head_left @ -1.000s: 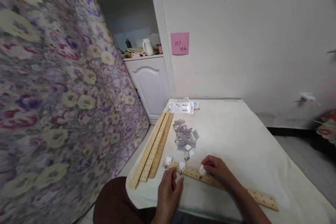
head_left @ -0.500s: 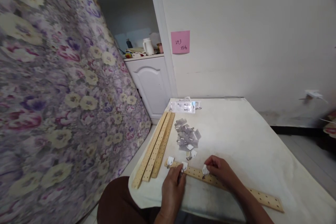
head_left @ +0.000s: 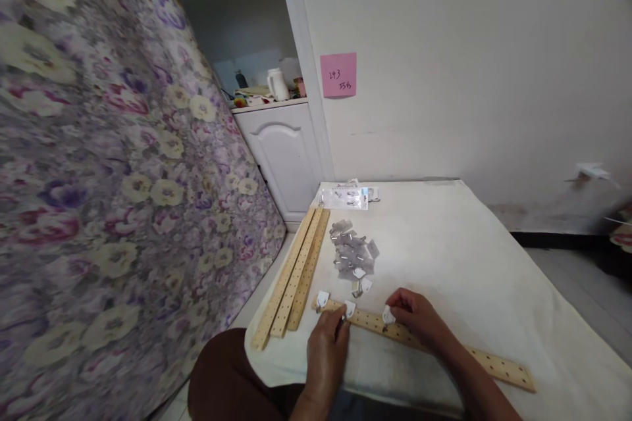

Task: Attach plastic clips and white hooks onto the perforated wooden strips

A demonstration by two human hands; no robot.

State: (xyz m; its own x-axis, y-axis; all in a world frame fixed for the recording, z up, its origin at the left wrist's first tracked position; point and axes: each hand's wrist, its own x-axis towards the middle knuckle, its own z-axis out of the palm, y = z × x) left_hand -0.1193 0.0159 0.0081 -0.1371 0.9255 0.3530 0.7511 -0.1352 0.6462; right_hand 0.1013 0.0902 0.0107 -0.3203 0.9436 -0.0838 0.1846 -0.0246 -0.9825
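L hand [head_left: 326,348] has shifted R along the perforated wooden strip [head_left: 498,366] nr the surface's [head_left: 419,243] near edge, fingers now at the middle white tag's [head_left: 349,308] metal end. Thumb, spread wide 1 s ago, is now drawn in w/ the fingers

I am seeing the perforated wooden strip [head_left: 503,366] only in stretches, since the right hand [head_left: 417,319] and its forearm [head_left: 471,371] are covering the part between. Fingers of the left hand [head_left: 326,352] are hiding the lower end of the middle white tag [head_left: 350,307]. The bottom edge is cutting off both arms. Small print on the clear packet [head_left: 343,198] is escaping me, the heaped grey pieces [head_left: 351,254] are overlapping past counting, and a blurred reddish item [head_left: 623,237] is running off the right edge.
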